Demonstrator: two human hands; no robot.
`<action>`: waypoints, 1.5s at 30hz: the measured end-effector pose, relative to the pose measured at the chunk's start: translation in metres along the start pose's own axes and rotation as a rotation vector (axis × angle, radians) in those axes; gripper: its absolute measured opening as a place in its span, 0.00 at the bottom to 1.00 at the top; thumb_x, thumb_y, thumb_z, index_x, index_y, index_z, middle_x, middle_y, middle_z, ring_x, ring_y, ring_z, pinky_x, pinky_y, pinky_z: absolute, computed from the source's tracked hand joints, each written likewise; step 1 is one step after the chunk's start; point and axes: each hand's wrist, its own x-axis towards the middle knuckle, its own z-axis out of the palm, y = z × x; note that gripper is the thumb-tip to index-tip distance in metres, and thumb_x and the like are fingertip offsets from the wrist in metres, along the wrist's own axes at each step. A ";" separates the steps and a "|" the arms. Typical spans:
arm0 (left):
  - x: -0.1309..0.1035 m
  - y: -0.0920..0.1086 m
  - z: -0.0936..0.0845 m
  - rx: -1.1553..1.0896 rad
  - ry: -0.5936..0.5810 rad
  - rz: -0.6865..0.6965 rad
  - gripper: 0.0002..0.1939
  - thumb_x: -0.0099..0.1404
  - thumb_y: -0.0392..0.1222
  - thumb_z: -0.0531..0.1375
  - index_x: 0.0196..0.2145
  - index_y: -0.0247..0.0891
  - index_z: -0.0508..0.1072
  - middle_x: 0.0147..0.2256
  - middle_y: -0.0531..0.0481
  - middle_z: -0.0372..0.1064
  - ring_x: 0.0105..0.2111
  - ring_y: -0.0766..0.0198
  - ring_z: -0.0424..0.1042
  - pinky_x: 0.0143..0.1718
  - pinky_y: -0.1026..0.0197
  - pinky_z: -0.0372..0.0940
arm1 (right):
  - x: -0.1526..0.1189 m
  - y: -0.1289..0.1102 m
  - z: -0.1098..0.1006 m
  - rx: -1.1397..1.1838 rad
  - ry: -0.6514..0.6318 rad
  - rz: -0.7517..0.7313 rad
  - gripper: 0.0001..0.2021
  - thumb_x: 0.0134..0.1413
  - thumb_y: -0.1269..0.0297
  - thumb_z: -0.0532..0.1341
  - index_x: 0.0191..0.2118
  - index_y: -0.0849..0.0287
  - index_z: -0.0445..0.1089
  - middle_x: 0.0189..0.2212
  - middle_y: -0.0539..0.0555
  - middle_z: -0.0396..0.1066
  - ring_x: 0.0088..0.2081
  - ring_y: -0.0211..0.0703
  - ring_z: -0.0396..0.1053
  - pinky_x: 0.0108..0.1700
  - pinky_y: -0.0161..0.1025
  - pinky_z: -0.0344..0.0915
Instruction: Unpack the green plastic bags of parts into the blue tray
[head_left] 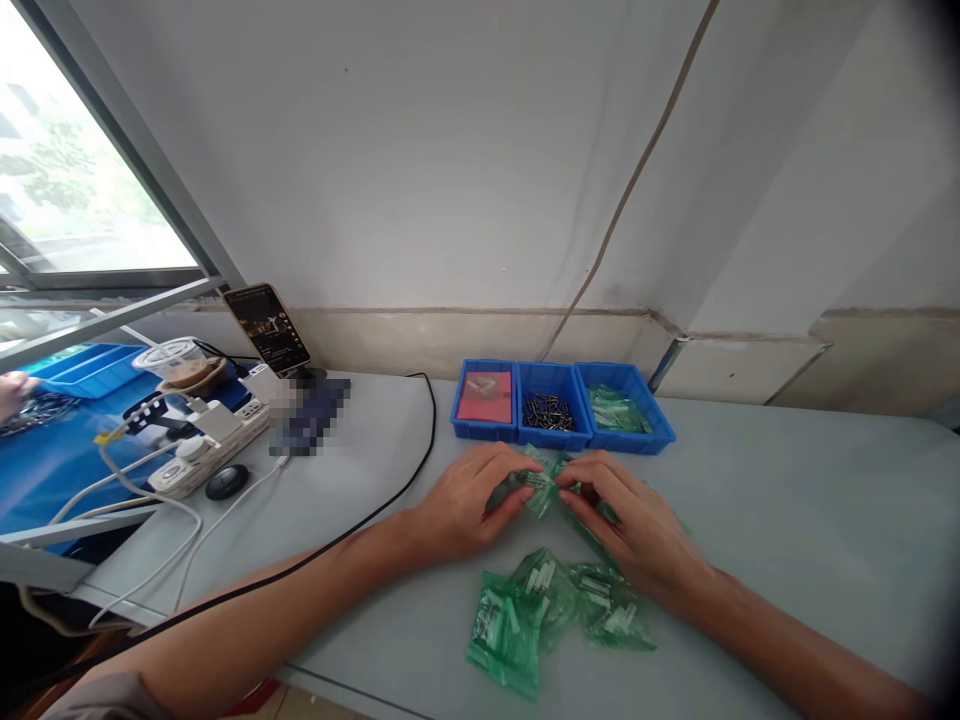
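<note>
Forearms (pixel 285 615) slant inward, left hand (pixel 472 505) and right hand (pixel 641 525) pinching a green bag (pixel 541 496).

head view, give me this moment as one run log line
left hand: pinching green bag | right hand: pinching same bag | nearby: more green bags on table | beyond: three blue bins

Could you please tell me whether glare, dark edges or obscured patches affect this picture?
In the head view, daylight washes the window nearly white; the head view's right edge darkens, and pixelation covers a patch below the upright phone; also in the head view, crinkled green bags partly veil their contents.
</note>
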 end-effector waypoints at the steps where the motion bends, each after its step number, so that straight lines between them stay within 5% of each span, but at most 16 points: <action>1: 0.000 0.000 0.000 0.001 -0.001 -0.002 0.12 0.79 0.39 0.57 0.57 0.38 0.70 0.48 0.41 0.78 0.50 0.55 0.77 0.54 0.52 0.72 | 0.000 0.000 0.000 -0.001 -0.002 -0.001 0.06 0.76 0.63 0.55 0.50 0.48 0.68 0.45 0.54 0.75 0.40 0.46 0.77 0.39 0.40 0.73; 45: -0.002 -0.003 0.002 0.011 -0.066 -0.029 0.12 0.80 0.41 0.57 0.57 0.37 0.71 0.49 0.42 0.77 0.49 0.55 0.76 0.53 0.52 0.72 | 0.001 0.002 0.001 -0.018 -0.042 -0.018 0.06 0.77 0.64 0.54 0.49 0.50 0.68 0.44 0.54 0.74 0.41 0.45 0.77 0.39 0.40 0.72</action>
